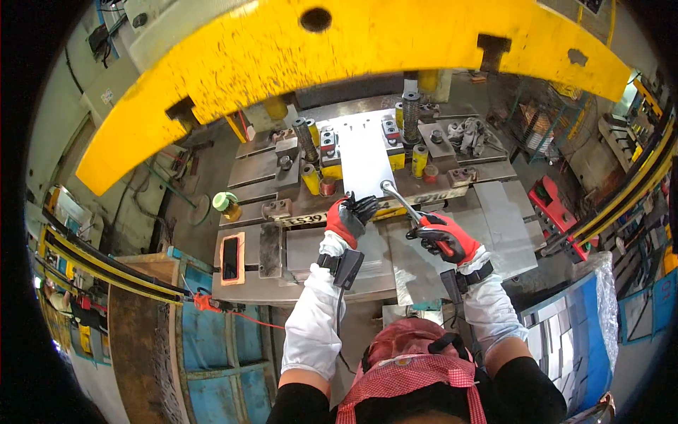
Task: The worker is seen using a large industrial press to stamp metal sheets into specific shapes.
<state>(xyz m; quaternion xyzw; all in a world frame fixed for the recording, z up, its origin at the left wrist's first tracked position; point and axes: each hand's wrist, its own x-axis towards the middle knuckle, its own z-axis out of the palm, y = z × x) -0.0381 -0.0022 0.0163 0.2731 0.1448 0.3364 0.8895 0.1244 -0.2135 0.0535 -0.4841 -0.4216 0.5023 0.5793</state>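
Observation:
A bright flat metal sheet [364,159] lies over the die on the press bed, its near edge toward me. My right hand [448,239], in a red and black glove, is closed around the red handle of a metal rod tool with a round head [402,198]. That round head rests at the sheet's near right corner. My left hand [351,218], gloved the same way, is at the near left edge of the sheet with its fingers stretched out. Whether its fingertips touch the sheet I cannot tell.
A yellow press beam [395,42] spans overhead. Springs and yellow posts [419,161] flank the sheet. Stacked grey sheets [304,247] lie nearer me, with more plates [501,219] at right. A phone [231,257] and a green-capped bottle [227,205] sit at left; gloves [469,134] lie back right.

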